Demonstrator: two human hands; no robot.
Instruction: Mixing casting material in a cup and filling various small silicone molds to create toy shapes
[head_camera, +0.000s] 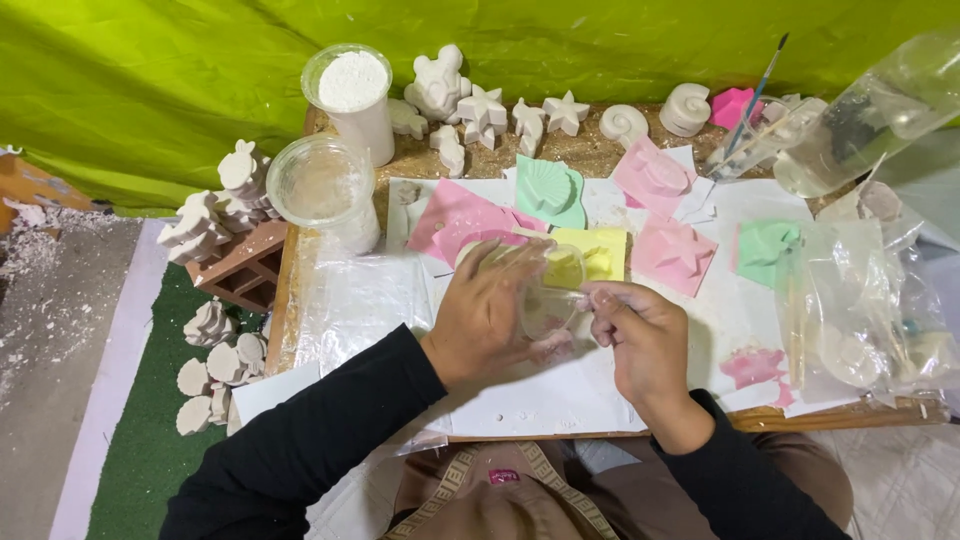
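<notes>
Your left hand (487, 312) reaches in from the near left, palm down, fingers curled around a small clear plastic cup (551, 296) held tilted over the paper-covered table (520, 395). Your right hand (637, 335) comes in from the near right, fingertips pinched together at the cup's rim, beside the yellow mould (592, 252).

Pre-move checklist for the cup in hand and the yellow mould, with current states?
1. Left hand wraps the clear plastic cup: ok.
2. Right hand at the cup rim; what it pinches: cannot tell.
3. Cup over the yellow mould: ok.
4. Cup contents level: cannot tell.
5. Pink moulds lie flat beside it, apart from the cup: ok.
6. Powder container upright, away from the hands: ok.
</notes>
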